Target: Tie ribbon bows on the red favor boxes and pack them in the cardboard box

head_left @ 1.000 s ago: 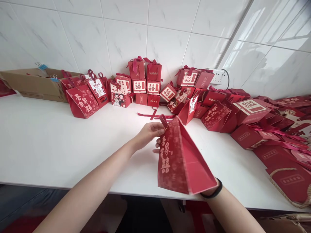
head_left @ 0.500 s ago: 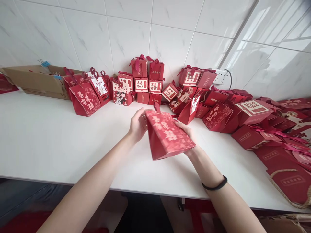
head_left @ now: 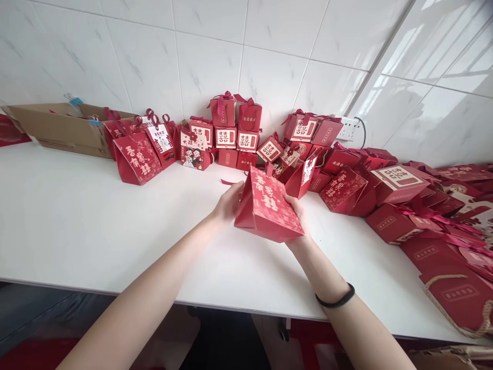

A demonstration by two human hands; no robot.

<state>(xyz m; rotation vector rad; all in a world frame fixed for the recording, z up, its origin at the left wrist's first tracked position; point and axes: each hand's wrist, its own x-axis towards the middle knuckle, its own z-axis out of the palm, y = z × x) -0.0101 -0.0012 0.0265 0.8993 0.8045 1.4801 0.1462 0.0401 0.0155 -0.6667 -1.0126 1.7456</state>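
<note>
Between my hands, above the white table (head_left: 154,246), is a red folded gift box (head_left: 269,208) with pale Chinese characters and a ribbon loop at its top. It is tilted, so its underside faces me. My right hand (head_left: 297,216) grips its right side, thumb on the printed face. On the other side, my left hand (head_left: 230,203) holds the left edge, its fingertips hidden behind the box. A strip of red ribbon (head_left: 228,182) lies on the table just beyond my left hand.
Red gift boxes (head_left: 226,137) are stacked against the tiled wall, with many more along the right (head_left: 400,177). Similar bags (head_left: 138,159) stand at the left beside an open cardboard carton (head_left: 65,133). A power strip (head_left: 349,128) sits by the wall.
The gift box has been tipped back and turned, showing more of its base and left side. Both hands have moved with it and keep hold. The ribbon strip has come into sight.
</note>
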